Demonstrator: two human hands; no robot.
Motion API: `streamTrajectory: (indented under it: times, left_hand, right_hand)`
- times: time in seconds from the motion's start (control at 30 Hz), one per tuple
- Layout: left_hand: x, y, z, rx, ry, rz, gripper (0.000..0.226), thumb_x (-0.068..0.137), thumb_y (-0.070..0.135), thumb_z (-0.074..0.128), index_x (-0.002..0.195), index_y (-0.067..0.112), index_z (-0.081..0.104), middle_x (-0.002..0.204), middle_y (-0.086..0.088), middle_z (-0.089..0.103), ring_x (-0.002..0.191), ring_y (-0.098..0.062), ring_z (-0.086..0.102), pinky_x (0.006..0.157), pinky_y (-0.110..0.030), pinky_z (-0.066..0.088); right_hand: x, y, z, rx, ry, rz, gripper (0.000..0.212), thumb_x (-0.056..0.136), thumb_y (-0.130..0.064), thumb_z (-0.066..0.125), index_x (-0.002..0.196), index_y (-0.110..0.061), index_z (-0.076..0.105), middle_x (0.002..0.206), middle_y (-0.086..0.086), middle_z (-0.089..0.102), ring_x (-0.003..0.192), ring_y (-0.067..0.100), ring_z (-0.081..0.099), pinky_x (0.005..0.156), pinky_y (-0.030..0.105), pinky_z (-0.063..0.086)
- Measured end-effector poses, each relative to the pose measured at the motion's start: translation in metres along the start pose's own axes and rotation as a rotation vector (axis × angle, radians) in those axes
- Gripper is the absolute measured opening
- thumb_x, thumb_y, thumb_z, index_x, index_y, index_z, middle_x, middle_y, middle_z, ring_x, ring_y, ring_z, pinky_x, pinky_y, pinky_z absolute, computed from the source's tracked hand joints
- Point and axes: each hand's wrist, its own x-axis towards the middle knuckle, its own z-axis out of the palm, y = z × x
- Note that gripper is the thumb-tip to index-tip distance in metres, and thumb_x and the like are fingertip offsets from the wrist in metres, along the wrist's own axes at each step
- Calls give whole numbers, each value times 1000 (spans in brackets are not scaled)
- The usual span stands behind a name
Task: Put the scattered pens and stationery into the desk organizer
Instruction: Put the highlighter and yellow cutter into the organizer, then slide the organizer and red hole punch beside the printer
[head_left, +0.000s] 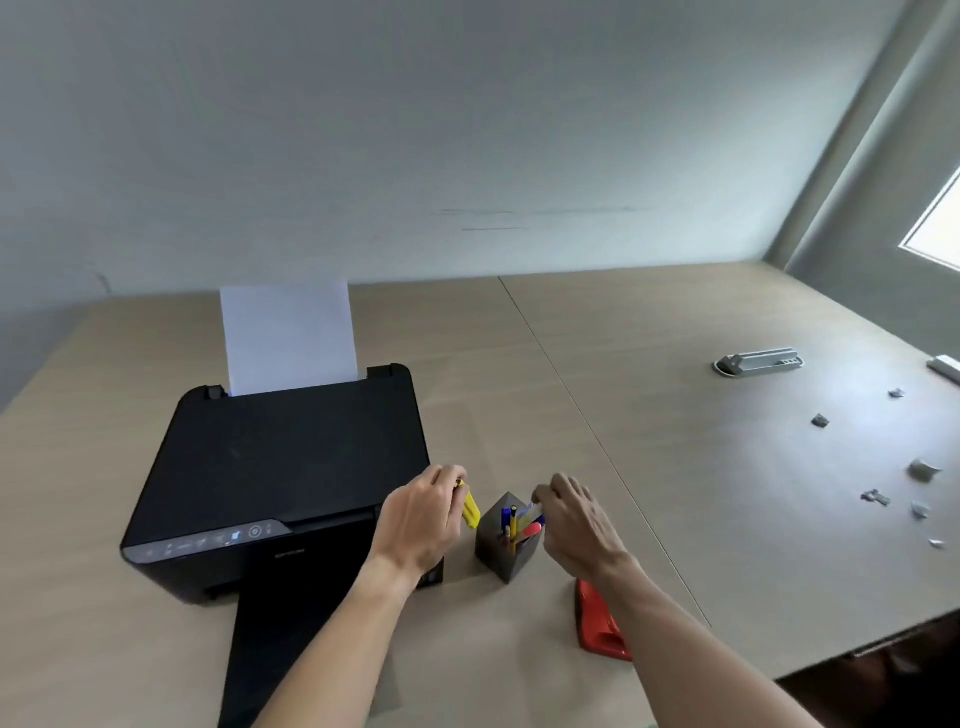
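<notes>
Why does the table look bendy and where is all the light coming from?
In the head view, the wide-angle lens bends the table edges and tilts the wall; daylight comes from the window at the right, leaving a pale sheen on the tabletop there; the left hand and right hand by the organizer look slightly soft.

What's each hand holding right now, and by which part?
The left hand grips a yellow marker by its upper end. The right hand pinches something pale at the organizer; what, cannot be told.
</notes>
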Motion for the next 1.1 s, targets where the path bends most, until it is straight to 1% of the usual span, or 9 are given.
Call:
streamTrajectory:
  times: [0.2,0.3,0.37,0.47,0.57,0.73,0.83,0.97,1.1]
  left_hand:
    - [21,17,26,62,-38,-46,19,97,32,46,106,21,58,94,1,68,67,-19,66,52,-31,53]
    - [27,22,36,96,-61,-46,21,98,34,43,108,22,57,94,2,68,67,-17,65,52,-29,54]
    - [30,25,42,113,-81,-59,22,98,35,43,109,22,56,95,1,68,70,-17,65,53,-28,53]
    - [32,30,55,119,-132,-94,24,98,37,44,112,22,55,99,1,68,77,-18,66,58,-29,55]
    - [31,34,69,121,-211,-139,30,98,40,43,119,22,53,103,-2,68,87,-22,67,65,-34,56]
    - [28,48,87,112,-308,-221,36,99,41,37,124,18,48,108,-8,66,98,-26,63,76,-39,55]
    - [26,59,96,134,-348,-303,50,91,55,41,122,17,48,114,-10,60,105,-28,58,83,-39,52]
    - [24,69,108,170,-392,-337,68,77,73,41,121,21,44,117,-6,54,107,-28,52,89,-39,45]
    - [28,76,116,243,-547,-367,91,63,69,61,132,19,31,125,-9,42,110,-31,48,89,-43,41]
  right_hand:
    - [17,-2,18,29,-213,-17,33,75,-3,47,105,-11,56,104,10,58,100,28,53,89,32,40]
    - [17,5,23,100,-163,-5,48,67,-11,46,115,-14,52,105,8,57,99,26,53,90,32,43]
    - [12,14,25,164,-75,13,52,59,-13,46,111,-16,53,100,6,57,93,25,54,85,31,46]
    - [-1,38,30,185,-7,83,45,55,-8,44,98,-14,56,92,5,58,87,27,57,77,33,50]
    - [-22,67,37,162,-56,217,42,54,-8,42,93,-12,57,92,6,59,91,29,58,78,35,47]
    - [-57,99,43,104,-166,426,4,82,-21,44,83,-18,44,99,8,63,96,31,60,79,36,41]
    - [-68,106,43,140,-166,540,23,86,-40,40,80,-18,39,92,9,67,88,32,64,64,35,39]
    - [-77,98,41,175,-163,587,47,78,-67,38,84,-21,39,87,5,67,86,28,66,64,35,42]
    - [-84,87,45,190,-146,644,50,76,-69,38,95,-23,35,87,2,69,87,24,67,65,33,44]
